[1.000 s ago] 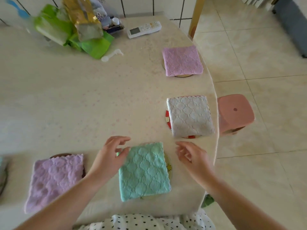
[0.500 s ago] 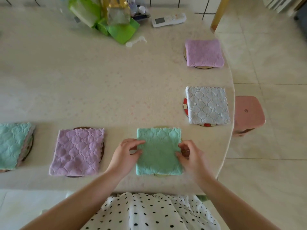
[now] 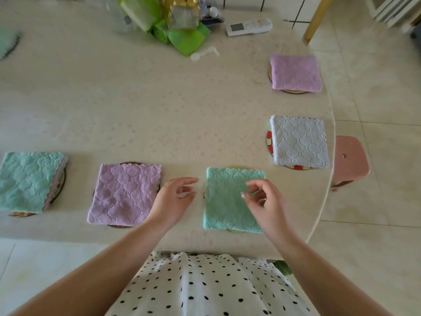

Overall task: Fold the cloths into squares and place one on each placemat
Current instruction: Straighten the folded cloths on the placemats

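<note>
Seemingly finishing placement, the empty left hand (image 3: 174, 199) hovers beside the folded green cloth (image 3: 224, 206) at six o'clock; the right hand (image 3: 265, 202) hovers above, loosely curled.

Next, presumably any uncovered placemat.

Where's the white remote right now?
In the head view, the remote lies at the table's far edge, right of the green bags.

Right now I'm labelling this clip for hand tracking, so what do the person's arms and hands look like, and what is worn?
Both forearms are bare, with no sleeves, watch or bracelet showing. The left hand and right hand wear no gloves; the right thumbnail looks pale and glossy. Below the arms is a white garment with black polka dots.
</note>
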Motion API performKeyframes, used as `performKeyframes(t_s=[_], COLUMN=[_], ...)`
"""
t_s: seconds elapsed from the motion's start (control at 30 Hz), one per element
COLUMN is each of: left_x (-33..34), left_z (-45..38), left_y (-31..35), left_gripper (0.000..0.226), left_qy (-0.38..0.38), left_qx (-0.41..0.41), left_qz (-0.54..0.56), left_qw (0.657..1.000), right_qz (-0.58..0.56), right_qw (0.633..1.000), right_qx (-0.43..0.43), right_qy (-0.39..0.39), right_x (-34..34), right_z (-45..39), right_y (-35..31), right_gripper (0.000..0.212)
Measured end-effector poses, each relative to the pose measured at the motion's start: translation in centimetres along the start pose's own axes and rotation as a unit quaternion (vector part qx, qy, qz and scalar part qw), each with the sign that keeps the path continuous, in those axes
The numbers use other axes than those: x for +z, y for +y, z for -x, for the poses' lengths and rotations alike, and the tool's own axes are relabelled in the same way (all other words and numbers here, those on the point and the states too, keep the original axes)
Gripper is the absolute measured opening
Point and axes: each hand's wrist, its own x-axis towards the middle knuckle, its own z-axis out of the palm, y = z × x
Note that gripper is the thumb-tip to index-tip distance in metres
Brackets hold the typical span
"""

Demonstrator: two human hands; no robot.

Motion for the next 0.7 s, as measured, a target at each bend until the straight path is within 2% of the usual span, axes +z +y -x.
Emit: performKeyframes(t_s=[0.07,0.2,0.43,0.57,0.7], left_x=[-1.8,-6.0,-14.8,-17.9,-19.0], left_z=[0.3,1.2,1.3,0.8,0.7], left_y=[-0.7,-2.4,-7.6,-9.8,-11.1], left_gripper=[0.03,0.028,0.031,0.027,0.045], left_qy=[0.025,0.081,0.156,0.1,-0.019], left_qx=[-0.002,-0.01,-0.051,-0.076,-0.034], left_qz=[0.028,0.061,0.012,-0.036,-0.024], left_qw=[0.999,0.995,0.986,0.991,0.999], right_qz=[-0.012,-0.021,-0.008,-0.009,-0.004], right_qw=[1.0,0.995,0.987,0.987,0.99], right_qx=[0.0,0.007,0.028,0.064,0.082], right_qy=[-0.026,-0.094,-0.159,-0.149,-0.113], right_x=[1.7,5.3,12.8,16.4,18.9], right_z=[-0.1,-0.1,-0.7,-0.8,-0.5], right_y=[-1.7,-4.9,-8.5,-9.3,-9.3], right_gripper=[0.031,0.018,0.018,0.022,0.027])
